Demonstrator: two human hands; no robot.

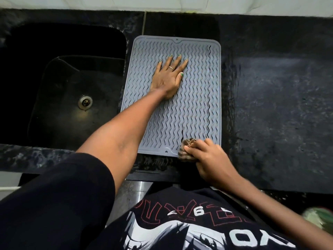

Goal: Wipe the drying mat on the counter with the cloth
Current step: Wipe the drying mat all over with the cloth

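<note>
A grey drying mat (194, 98) with wavy ridges lies on the black counter (270, 98), just right of the sink. My left hand (168, 77) rests flat on the mat's upper middle, fingers spread, pressing it down. My right hand (210, 159) is closed around a bunched brownish striped cloth (186, 149) at the mat's near right corner, where the cloth touches the mat's edge. Two dark wavy lines show in the grooves on the mat's right part.
A black sink (68, 91) with a metal drain (85, 102) lies left of the mat. White tiled wall (162, 3) runs along the back. The counter's front edge is close to my body. A blurred green object (319, 218) sits at the lower right.
</note>
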